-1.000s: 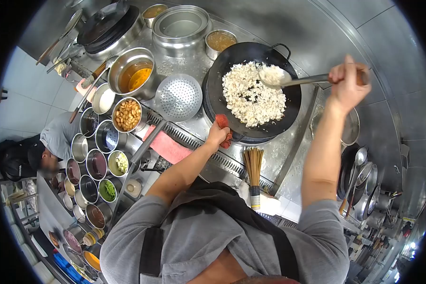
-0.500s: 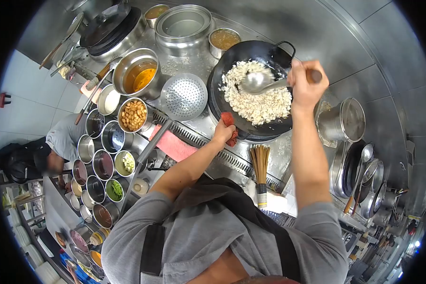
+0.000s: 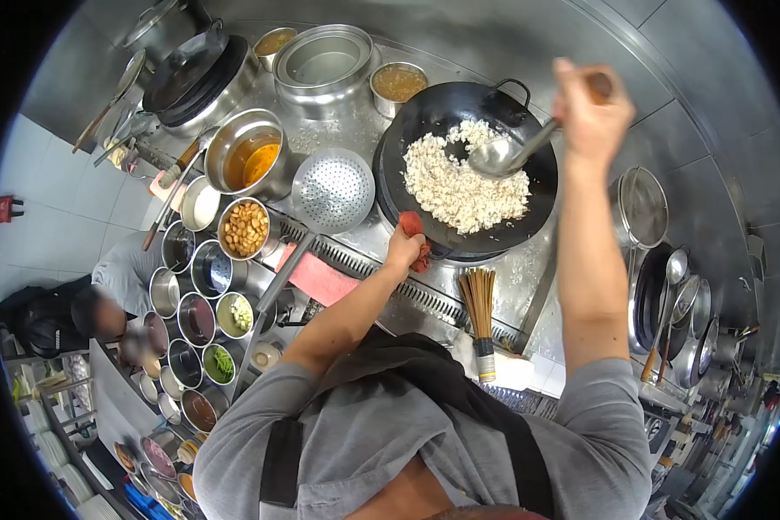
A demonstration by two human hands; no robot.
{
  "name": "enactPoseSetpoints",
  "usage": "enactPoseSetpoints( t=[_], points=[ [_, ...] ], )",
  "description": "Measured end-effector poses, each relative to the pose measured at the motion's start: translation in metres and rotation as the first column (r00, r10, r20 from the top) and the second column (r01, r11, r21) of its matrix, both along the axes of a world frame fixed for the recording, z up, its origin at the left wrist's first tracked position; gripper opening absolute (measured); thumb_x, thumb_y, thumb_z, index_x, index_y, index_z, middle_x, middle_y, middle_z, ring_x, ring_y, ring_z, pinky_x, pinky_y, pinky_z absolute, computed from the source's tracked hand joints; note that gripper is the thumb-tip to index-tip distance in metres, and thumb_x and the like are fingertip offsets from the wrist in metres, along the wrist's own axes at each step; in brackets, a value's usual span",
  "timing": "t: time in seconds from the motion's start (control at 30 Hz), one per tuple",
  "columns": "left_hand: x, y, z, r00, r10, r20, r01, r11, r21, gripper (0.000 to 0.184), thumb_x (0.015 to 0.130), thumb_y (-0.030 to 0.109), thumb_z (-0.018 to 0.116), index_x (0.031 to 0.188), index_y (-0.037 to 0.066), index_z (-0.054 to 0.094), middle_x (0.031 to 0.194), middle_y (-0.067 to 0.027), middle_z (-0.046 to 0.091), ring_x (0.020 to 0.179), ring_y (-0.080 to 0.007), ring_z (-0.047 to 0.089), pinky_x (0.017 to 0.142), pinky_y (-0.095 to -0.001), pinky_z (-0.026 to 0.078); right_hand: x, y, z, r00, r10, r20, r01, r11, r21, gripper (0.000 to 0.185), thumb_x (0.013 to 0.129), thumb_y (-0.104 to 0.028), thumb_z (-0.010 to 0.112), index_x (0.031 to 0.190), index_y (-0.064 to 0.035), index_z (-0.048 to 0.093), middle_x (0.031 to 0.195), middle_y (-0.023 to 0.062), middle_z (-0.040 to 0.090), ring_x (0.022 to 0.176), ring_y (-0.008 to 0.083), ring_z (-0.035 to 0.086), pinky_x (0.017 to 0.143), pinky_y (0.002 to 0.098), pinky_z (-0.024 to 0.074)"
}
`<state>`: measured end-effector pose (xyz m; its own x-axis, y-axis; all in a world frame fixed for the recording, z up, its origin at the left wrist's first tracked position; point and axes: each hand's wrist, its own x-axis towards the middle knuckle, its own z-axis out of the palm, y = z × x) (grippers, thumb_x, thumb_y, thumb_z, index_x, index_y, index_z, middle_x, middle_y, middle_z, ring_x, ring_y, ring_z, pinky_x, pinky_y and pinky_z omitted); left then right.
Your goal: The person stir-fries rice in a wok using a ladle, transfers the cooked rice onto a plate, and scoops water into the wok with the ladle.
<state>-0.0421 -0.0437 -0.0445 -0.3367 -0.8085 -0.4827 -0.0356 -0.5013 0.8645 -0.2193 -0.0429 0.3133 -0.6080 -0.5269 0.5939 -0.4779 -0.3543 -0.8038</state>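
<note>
My right hand (image 3: 594, 117) is closed round the wooden end of a metal ladle (image 3: 496, 158). The ladle's bowl is inside a black wok (image 3: 537, 195), at the right side of a mound of loose white rice (image 3: 459, 191). At the wok's near left edge, my left hand (image 3: 402, 246) is closed on a folded red cloth (image 3: 418, 243). The cloth covers the spot where it grips the rim or handle. A loop handle (image 3: 516, 85) shows on the wok's far side.
Left of the wok lies a perforated strainer (image 3: 333, 186), its long handle pointing toward me. Beyond it are a pot of orange liquid (image 3: 250, 156) and several ingredient tins (image 3: 244, 227). A bamboo brush (image 3: 479, 312) stands near the front. Another person (image 3: 121, 282) is far left.
My right hand has moved right and slightly up, drawing the ladle's bowl to the right over the rice. My left hand stays on the cloth at the wok's edge.
</note>
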Motion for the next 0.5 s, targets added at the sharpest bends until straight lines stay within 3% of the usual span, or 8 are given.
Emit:
enactPoseSetpoints(
  t=[0.03, 0.1, 0.17, 0.23, 0.3, 0.4, 0.43, 0.5],
  points=[
    [0.003, 0.002, -0.001, 1.0, -0.014, -0.018, 0.015, 0.999, 0.03, 0.034, 0.077, 0.003, 0.053, 0.111, 0.0, 0.048, 0.077, -0.0098, 0.06, 0.058, -0.0185, 0.059, 0.049, -0.0338, 0.049, -0.002, 0.015, 0.011, 1.0, -0.02, 0.0, 0.02, 0.999, -0.03, 0.018, 0.08, -0.012, 0.073, 0.071, -0.004, 0.059, 0.054, -0.0004, 0.053, 0.046, 0.0074, 0.048, 0.044, 0.0219, 0.0358],
    [0.009, 0.005, 0.001, 0.999, -0.027, -0.028, 0.028, 0.998, 0.064, 0.035, 0.077, 0.007, 0.057, 0.11, 0.0, 0.05, 0.08, -0.01, 0.061, 0.061, -0.018, 0.061, 0.053, -0.0345, 0.05, -0.014, 0.038, 0.01, 0.99, 0.143, 0.014, -0.138, 0.973, -0.184, 0.02, 0.082, -0.003, 0.067, 0.068, -0.0054, 0.054, 0.052, 0.0008, 0.048, 0.043, 0.0098, 0.044, 0.042, 0.0248, 0.0341],
    [0.006, 0.005, 0.009, 1.0, -0.01, -0.029, 0.012, 0.998, 0.066, 0.029, 0.078, 0.006, 0.056, 0.106, 0.002, 0.05, 0.076, -0.0086, 0.059, 0.059, -0.0179, 0.059, 0.05, -0.0354, 0.049, -0.017, 0.04, -0.05, 0.997, -0.025, -0.078, 0.013, 0.989, -0.144, 0.021, 0.084, 0.004, 0.06, 0.068, -0.0041, 0.048, 0.053, 0.0022, 0.047, 0.044, 0.0102, 0.043, 0.045, 0.0269, 0.0368],
    [0.005, 0.003, 0.015, 0.999, -0.031, -0.037, 0.035, 0.993, 0.113, 0.026, 0.078, 0.005, 0.055, 0.104, 0.003, 0.05, 0.074, -0.0085, 0.058, 0.057, -0.0184, 0.058, 0.048, -0.0357, 0.049, -0.015, 0.052, -0.106, 0.997, 0.052, -0.056, -0.062, 0.982, -0.179, 0.019, 0.083, 0.01, 0.055, 0.07, -0.0018, 0.048, 0.059, 0.0042, 0.051, 0.049, 0.0112, 0.048, 0.05, 0.0275, 0.0418],
    [0.012, 0.005, 0.025, 0.998, -0.063, -0.025, 0.066, 0.984, 0.163, 0.023, 0.078, 0.004, 0.054, 0.101, 0.003, 0.05, 0.072, -0.0084, 0.057, 0.055, -0.0188, 0.056, 0.047, -0.0361, 0.048, 0.006, 0.072, -0.116, 0.995, 0.096, 0.018, -0.094, 0.99, -0.106, 0.016, 0.085, 0.008, 0.057, 0.073, 0.0012, 0.05, 0.066, 0.0075, 0.055, 0.056, 0.013, 0.053, 0.055, 0.0293, 0.0464],
    [0.016, 0.004, 0.045, 0.989, -0.108, -0.098, 0.123, 0.98, 0.158, 0.018, 0.076, 0.002, 0.052, 0.094, 0.004, 0.053, 0.068, -0.0102, 0.056, 0.049, -0.021, 0.052, 0.042, -0.0364, 0.045, 0.009, 0.12, -0.132, 0.999, 0.02, -0.031, -0.021, 0.999, -0.031, 0.013, 0.086, 0.007, 0.056, 0.075, 0.0026, 0.052, 0.07, 0.011, 0.06, 0.065, 0.0171, 0.06, 0.066, 0.0312, 0.0514],
    [0.022, 0.008, 0.053, 0.989, -0.119, -0.086, 0.131, 0.98, 0.153, 0.018, 0.076, 0.002, 0.052, 0.094, 0.004, 0.053, 0.068, -0.0102, 0.056, 0.049, -0.021, 0.052, 0.042, -0.0364, 0.045, 0.009, 0.141, -0.14, 0.999, 0.01, -0.041, -0.009, 1.0, 0.009, 0.01, 0.086, 0.006, 0.057, 0.077, 0.0033, 0.053, 0.079, 0.0138, 0.062, 0.074, 0.0203, 0.062, 0.072, 0.0327, 0.052],
    [0.044, 0.019, 0.072, 0.989, 0.04, -0.139, 0.001, 0.959, 0.284, 0.017, 0.074, 0.002, 0.051, 0.09, 0.003, 0.055, 0.07, -0.0105, 0.058, 0.051, -0.0215, 0.054, 0.043, -0.0346, 0.044, 0.019, 0.184, -0.149, 0.999, -0.021, -0.03, 0.022, 0.999, 0.044, 0.007, 0.086, 0.006, 0.058, 0.08, 0.0039, 0.055, 0.088, 0.0165, 0.064, 0.083, 0.0234, 0.065, 0.079, 0.0342, 0.0525]
  ],
)
